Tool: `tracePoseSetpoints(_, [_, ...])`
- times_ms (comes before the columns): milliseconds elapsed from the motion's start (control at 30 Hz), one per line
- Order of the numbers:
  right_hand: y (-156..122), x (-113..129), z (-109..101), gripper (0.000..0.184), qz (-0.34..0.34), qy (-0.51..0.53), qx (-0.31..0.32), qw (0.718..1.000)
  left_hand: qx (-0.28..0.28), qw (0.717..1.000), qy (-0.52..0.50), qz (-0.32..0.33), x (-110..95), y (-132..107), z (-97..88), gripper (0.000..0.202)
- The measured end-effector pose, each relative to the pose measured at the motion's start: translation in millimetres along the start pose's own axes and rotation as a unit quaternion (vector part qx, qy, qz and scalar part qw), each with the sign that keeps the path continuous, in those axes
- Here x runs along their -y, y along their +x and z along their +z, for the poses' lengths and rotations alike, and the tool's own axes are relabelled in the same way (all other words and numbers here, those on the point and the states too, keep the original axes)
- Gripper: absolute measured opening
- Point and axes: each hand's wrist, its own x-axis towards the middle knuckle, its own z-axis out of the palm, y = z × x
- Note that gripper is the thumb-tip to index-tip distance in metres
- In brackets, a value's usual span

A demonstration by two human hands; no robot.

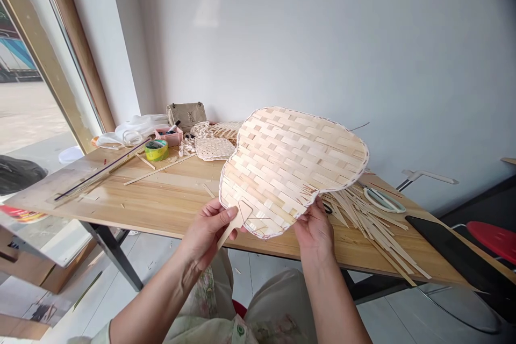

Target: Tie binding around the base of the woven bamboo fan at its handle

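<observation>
Remotely, I see the left hand (208, 229) closed around the wooden handle (236, 224) of a woven bamboo fan (290, 169), the right hand (314, 229) gripping its lower rim. The fan's long axis rises away from the left hand, up and rightward, above the wooden tabletop (177, 193) and loose bamboo strips (363, 220).

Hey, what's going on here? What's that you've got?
A person is holding a woven bamboo fan above a wooden table, with the left hand at its flat handle and the right hand on its edge. Loose bamboo strips and scissors lie nearby.
</observation>
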Motion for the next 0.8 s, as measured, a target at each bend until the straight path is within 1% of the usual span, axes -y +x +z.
tracePoseSetpoints(167, [-5, 8, 6, 0.04, 0.033, 0.041, -0.038, 0.998, -0.004, 1.0, -0.009, 0.015, -1, 2, -3.0, 0.012])
tracePoseSetpoints(267, [-8, 15, 13, 0.038, 0.031, 0.037, -0.057, 0.997, -0.002, 0.999, -0.024, 0.027, -3, 6, -7.6, 0.012])
tracePoseSetpoints(367, [-15, 25, 23, 0.031, -0.008, -0.035, -0.053, 0.998, 0.018, 0.997, -0.067, 0.015, -6, 9, -15.1, 0.013])
tracePoseSetpoints(433, [-24, 34, 31, 0.023, -0.048, -0.119, -0.009, 0.992, 0.037, 0.991, -0.126, -0.021, -7, 10, -19.2, 0.011])
tracePoseSetpoints(467, [-31, 38, 37, 0.019, -0.07, -0.171, 0.03, 0.982, 0.048, 0.984, -0.165, -0.044, -6, 10, -20.4, 0.009])
tracePoseSetpoints(500, [-38, 42, 44, 0.016, -0.097, -0.23, 0.077, 0.965, 0.06, 0.974, -0.206, -0.068, -5, 10, -20.9, 0.008])
tracePoseSetpoints(533, [-46, 46, 51, 0.013, -0.129, -0.292, 0.129, 0.939, 0.075, 0.963, -0.244, -0.088, -4, 9, -20.5, 0.007])
tracePoseSetpoints(567, [-54, 49, 60, 0.011, -0.166, -0.35, 0.181, 0.904, 0.089, 0.951, -0.277, -0.105, -2, 7, -19.5, 0.006])
tracePoseSetpoints(633, [-69, 53, 77, 0.011, -0.243, -0.427, 0.252, 0.834, 0.109, 0.933, -0.322, -0.12, 2, 5, -16.1, 0.007])
tracePoseSetpoints(667, [-75, 54, 85, 0.013, -0.27, -0.441, 0.276, 0.81, 0.109, 0.928, -0.336, -0.122, 4, 4, -14.2, 0.009])
tracePoseSetpoints(700, [-80, 54, 92, 0.016, -0.285, -0.449, 0.296, 0.794, 0.104, 0.924, -0.348, -0.121, 6, 3, -12.5, 0.012])
tracePoseSetpoints(733, [-84, 54, 97, 0.019, -0.292, -0.451, 0.313, 0.783, 0.094, 0.921, -0.357, -0.121, 8, 2, -11.3, 0.016])
tracePoseSetpoints(800, [-88, 52, 104, 0.023, -0.284, -0.456, 0.335, 0.774, 0.07, 0.919, -0.368, -0.123, 11, 0, -10.7, 0.021])
